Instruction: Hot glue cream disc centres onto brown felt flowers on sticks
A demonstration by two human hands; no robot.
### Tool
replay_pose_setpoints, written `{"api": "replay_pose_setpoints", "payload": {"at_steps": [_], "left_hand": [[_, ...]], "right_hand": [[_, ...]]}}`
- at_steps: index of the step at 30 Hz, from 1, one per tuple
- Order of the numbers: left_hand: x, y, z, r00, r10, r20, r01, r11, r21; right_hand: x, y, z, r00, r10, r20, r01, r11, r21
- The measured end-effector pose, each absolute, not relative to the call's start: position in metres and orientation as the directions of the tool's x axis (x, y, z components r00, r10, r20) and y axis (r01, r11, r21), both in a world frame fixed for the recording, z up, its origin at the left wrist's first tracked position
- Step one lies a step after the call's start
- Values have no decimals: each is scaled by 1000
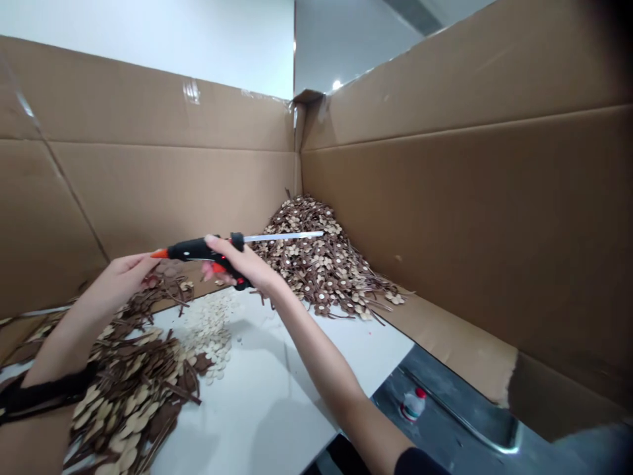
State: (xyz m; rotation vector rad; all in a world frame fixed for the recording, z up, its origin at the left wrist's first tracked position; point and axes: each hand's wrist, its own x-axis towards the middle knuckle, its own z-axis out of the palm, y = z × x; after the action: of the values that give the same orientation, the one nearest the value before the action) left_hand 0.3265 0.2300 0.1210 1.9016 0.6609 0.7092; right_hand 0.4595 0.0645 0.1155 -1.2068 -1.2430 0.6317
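Note:
My right hand is wrapped round a black hot glue gun with an orange nozzle and trigger. A long white glue stick juts from its back end, pointing right. At the nozzle's tip is my left hand, its thumb and fingers pinched together. What these fingers hold is too small and hidden to make out. Below the hands lie small pale discs scattered on the white tabletop. Brown and beige flower-shaped pieces and strips are heaped under my left forearm.
Cardboard walls enclose the table at the back and right. A large heap of brown and beige flowers with pale centres fills the far corner. A bottle with a red cap stands lower down at the right, beyond the table edge.

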Motion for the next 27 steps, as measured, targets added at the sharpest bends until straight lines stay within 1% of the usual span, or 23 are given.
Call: {"api": "replay_pose_setpoints", "payload": {"at_steps": [3,5,8,12,19,23,27], "left_hand": [[315,220,128,742,617,264,134,-522,842],[309,214,131,772,552,315,121,-614,780],[303,201,136,785,496,371,90,-684,724],[298,188,141,786,450,423,34,-716,698],[295,188,141,776,427,464,-10,-727,687],[294,185,142,781,424,459,-15,-722,692],[295,188,140,754,450,478,-3,-726,688]], "right_hand": [[472,64,111,210,894,395,188,360,-914],[478,65,108,208,905,372,154,346,-926],[483,67,103,231,919,321,132,297,-946],[485,70,99,252,919,303,132,278,-952],[481,71,98,287,905,314,58,310,-949],[480,72,98,327,887,327,65,323,-944],[481,73,97,373,867,329,111,311,-944]]}}
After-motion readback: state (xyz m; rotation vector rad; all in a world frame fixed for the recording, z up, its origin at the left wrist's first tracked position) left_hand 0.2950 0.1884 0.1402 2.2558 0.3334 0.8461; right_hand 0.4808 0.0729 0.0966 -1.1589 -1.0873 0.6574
